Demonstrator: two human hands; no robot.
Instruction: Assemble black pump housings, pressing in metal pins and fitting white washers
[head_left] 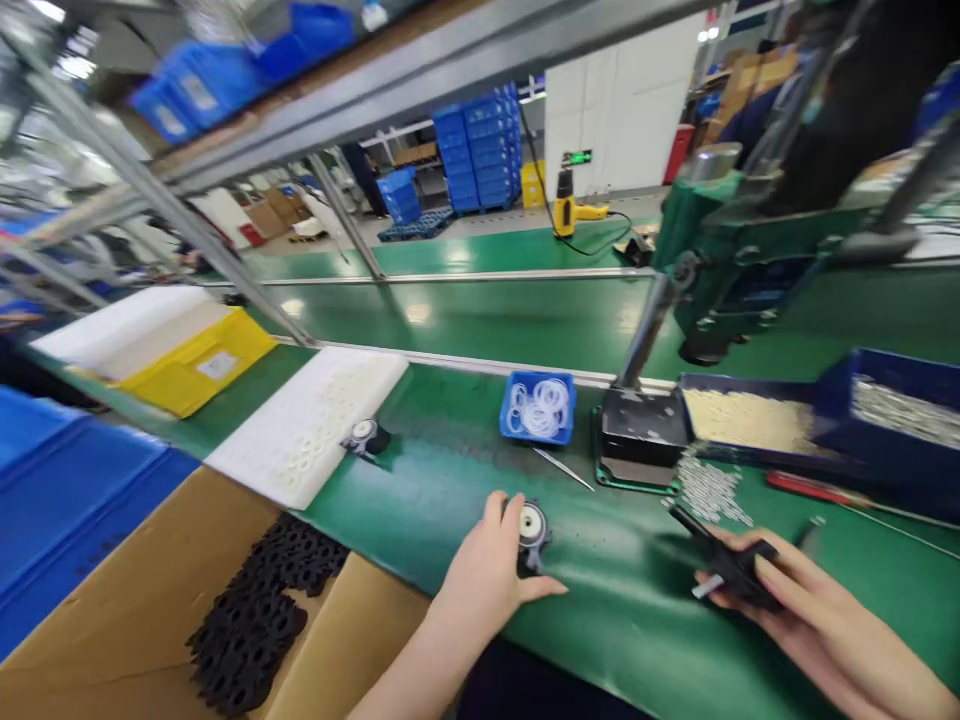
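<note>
My left hand (484, 560) is closed around a small dark round part (533, 532) with a pale ring on its top, which rests on the green bench mat (427, 500). Farther right, my right hand (802, 590) grips a black piece (742, 572) with a thin black arm and a pale flat end; its exact kind I cannot make out. A similar round part (365, 437) sits beside a white foam sheet (307, 425) that carries several pale rings. Behind my left hand lie metal tweezers (564, 468) and a blue bin of clear rings (538, 406).
A green bench press (705, 270) on a black base (643, 425) stands at the right. Near it are small loose metal parts (709, 490), a red-handled tool (814, 488) and a blue bin (892, 415). At lower left, a cardboard box (112, 590) contains black parts (251, 625).
</note>
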